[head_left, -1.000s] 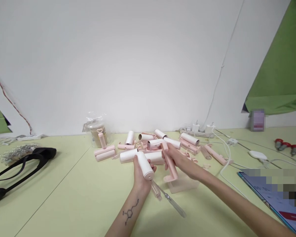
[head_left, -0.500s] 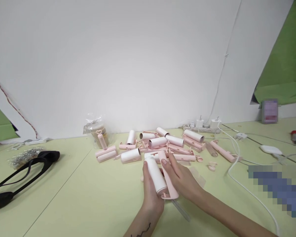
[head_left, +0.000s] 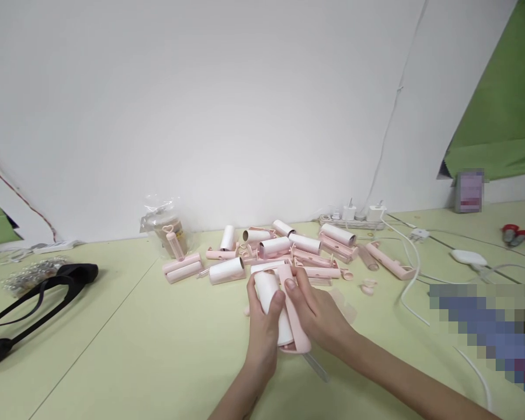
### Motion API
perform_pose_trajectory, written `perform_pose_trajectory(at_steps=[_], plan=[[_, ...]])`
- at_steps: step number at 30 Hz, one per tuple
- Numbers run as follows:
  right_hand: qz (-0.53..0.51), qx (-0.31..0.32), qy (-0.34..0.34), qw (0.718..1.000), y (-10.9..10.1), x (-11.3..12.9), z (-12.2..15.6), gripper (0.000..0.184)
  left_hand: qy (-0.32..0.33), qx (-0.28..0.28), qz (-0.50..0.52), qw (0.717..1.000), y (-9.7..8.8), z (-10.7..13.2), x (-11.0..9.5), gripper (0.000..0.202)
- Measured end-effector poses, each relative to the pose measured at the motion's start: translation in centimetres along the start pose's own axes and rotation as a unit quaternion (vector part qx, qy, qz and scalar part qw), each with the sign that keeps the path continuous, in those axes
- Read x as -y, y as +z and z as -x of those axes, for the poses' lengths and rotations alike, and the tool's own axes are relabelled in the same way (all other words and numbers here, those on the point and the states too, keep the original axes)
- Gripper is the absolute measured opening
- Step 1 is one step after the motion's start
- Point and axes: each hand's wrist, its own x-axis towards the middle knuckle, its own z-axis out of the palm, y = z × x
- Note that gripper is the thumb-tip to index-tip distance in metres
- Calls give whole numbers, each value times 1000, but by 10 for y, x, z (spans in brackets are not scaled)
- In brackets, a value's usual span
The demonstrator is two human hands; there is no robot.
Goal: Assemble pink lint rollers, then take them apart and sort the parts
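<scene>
My left hand [head_left: 262, 326] is wrapped round a white lint roll [head_left: 273, 303], thumb pressed across its top. My right hand [head_left: 319, 315] grips a pink plastic holder [head_left: 295, 318] that lies right against the roll's right side; roll and holder touch. Both are held just above the pale green table [head_left: 157, 361]. Behind them lies a heap of several more white rolls and pink holders [head_left: 289, 251]. A clear thin rod [head_left: 317, 367] pokes out below my hands.
A bagged cup [head_left: 166, 230] stands at the back left of the heap. A black strap [head_left: 30, 303] lies at far left. A power strip with chargers [head_left: 354, 219] and white cables [head_left: 415, 291] run along the right. Red-handled tools [head_left: 520, 236] sit far right.
My hands came together and toward me: the roll, first held apart from the pink holder, now lies against it. My left thumb moved over the roll.
</scene>
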Motion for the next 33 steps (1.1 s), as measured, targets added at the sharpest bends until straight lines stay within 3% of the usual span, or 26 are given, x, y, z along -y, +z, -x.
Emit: perform_pose_trajectory(at_steps=[4, 7, 11, 13, 16, 22, 25, 31, 33], plan=[[83, 37, -37, 995, -13, -6, 0, 27, -29, 99, -88, 991, -11, 2, -9, 72], [79, 89, -46, 992, -29, -10, 6, 24, -36, 171, -221, 960, -25, 6, -12, 73], [124, 168, -91, 974, -41, -13, 18, 12, -51, 206, -435, 875, -34, 20, -15, 88], [168, 206, -128, 955, -44, -15, 24, 11, -50, 238, -508, 826, -33, 28, -19, 81], [195, 272, -175, 926, -45, -14, 35, 12, -3, 293, -566, 771, -30, 37, -27, 64], [195, 295, -203, 913, -46, -7, 57, 18, -56, 342, -628, 697, -29, 46, -33, 86], [184, 306, -206, 911, -44, -8, 63, 14, -56, 357, -631, 686, -29, 49, -33, 75], [145, 308, -190, 921, -43, -10, 66, 6, -50, 366, -620, 692, -28, 54, -36, 65], [104, 339, -163, 921, -41, -10, 67, 3, -54, 371, -616, 693, -27, 55, -38, 64]])
